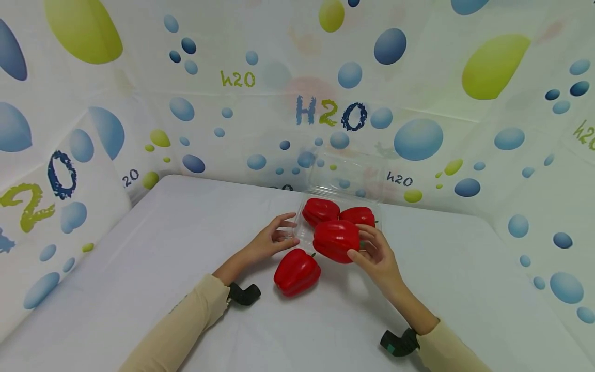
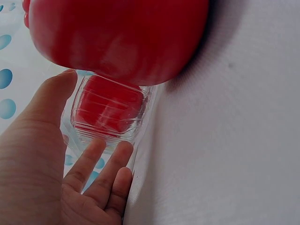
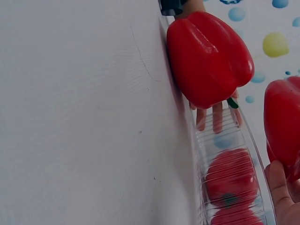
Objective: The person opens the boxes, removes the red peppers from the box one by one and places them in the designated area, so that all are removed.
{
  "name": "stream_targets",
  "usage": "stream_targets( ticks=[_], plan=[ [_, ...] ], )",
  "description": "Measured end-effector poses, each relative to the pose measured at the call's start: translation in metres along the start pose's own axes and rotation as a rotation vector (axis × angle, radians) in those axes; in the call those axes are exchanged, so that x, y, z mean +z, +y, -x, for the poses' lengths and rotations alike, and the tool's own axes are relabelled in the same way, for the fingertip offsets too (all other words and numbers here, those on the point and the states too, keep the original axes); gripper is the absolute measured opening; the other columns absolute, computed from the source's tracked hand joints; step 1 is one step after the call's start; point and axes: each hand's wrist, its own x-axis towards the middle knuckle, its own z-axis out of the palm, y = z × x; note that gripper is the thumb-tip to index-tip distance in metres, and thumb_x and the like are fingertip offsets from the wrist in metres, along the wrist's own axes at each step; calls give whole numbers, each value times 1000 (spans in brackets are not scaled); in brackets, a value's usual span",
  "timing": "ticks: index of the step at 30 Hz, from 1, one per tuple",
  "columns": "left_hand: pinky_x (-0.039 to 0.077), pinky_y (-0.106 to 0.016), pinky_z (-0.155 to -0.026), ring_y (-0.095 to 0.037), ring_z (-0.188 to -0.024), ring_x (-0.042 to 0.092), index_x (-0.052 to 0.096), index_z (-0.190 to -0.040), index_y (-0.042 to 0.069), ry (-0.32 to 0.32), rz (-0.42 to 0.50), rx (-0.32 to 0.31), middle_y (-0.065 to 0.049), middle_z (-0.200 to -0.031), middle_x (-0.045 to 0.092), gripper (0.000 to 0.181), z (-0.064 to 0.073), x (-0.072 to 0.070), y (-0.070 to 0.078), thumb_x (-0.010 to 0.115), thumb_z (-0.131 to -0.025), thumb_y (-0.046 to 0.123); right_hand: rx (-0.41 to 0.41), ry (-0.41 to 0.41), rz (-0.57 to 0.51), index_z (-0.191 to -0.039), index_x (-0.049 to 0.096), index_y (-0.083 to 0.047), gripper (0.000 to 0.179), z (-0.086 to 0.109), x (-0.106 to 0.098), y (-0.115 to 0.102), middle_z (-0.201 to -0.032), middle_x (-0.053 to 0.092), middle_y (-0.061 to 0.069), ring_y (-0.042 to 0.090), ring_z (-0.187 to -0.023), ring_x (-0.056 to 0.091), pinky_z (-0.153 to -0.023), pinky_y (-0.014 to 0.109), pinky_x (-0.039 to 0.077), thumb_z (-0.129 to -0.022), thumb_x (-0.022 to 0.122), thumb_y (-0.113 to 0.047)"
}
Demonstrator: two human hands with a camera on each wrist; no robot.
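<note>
My right hand point(image 1: 378, 258) grips a red bell pepper point(image 1: 335, 241) by its stem end, held over the near part of a clear plastic box point(image 1: 299, 232). Two more red peppers lie inside the box, one at the left point(image 1: 321, 211) and one at the right point(image 1: 358, 215). At the box's left side is my left hand point(image 1: 267, 242), its fingers spread and relaxed, fingertips right at the wall. Another red pepper point(image 1: 297, 273) rests on the table in front of the box, between my forearms; the left wrist view shows it large and close.
The box's clear lid point(image 1: 346, 173) stands raised at the back, against a curtain point(image 1: 260, 119) printed with blue and green drops. A white cloth covers the table point(image 1: 186, 232). Dark wrist cameras point(image 1: 245, 294) sit at both cuffs.
</note>
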Motion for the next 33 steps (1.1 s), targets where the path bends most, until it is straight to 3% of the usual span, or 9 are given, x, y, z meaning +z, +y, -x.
stream_targets(
  ticks=[18, 28, 33],
  plan=[
    [51, -42, -97, -32, -121, 56, 29, -151, 24, -15, 11, -2, -14, -144, 47, 71, -1, 1, -1, 69, -92, 23, -16, -20, -14, -140, 39, 0, 59, 17, -12, 5, -130, 54, 0, 15, -105, 61, -88, 25, 54, -87, 65, 6],
    [53, -41, -94, -31, -117, 57, 29, -151, 24, 8, -1, -12, -13, -144, 47, 73, -1, 0, -1, 70, -90, 23, -98, -88, -85, -139, 39, 3, 57, 14, -17, 10, -130, 54, 3, 15, -104, 61, -87, 26, 55, -86, 61, 10],
    [53, -41, -94, -31, -118, 57, 30, -151, 25, 5, -5, -14, -13, -144, 47, 72, -2, 0, -2, 70, -91, 24, -136, -167, -134, -139, 43, -3, 56, 18, -20, 13, -131, 55, 1, 15, -109, 60, -88, 28, 54, -87, 62, 6]
  ],
)
